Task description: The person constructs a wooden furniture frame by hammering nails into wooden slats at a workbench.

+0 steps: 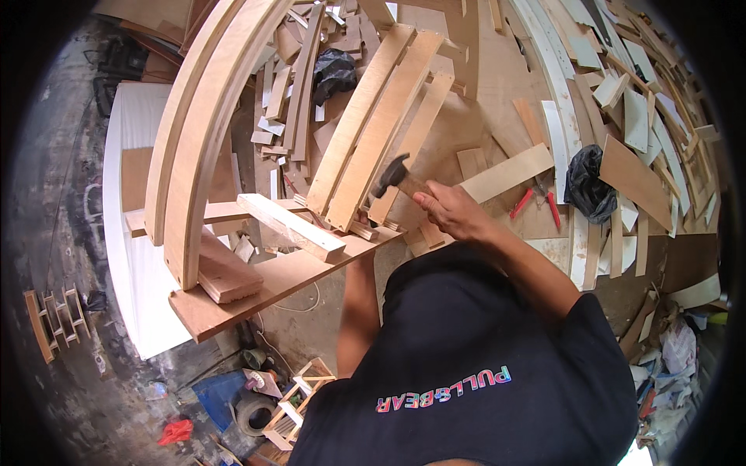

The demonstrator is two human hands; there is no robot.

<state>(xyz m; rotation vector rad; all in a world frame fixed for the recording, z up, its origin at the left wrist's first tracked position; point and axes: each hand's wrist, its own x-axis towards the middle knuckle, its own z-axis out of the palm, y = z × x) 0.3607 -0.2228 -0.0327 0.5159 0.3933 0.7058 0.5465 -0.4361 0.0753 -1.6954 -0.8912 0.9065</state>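
Right hand (451,210) gripped a hammer (392,175) by its handle, head close to the slatted wooden frame (384,132) at centre. Left hand was largely hidden by the near board (299,275); grip could not be told. Red-handled pliers (553,210) lay right.

Right grip (453,211) tight, left forearm (359,307) forward
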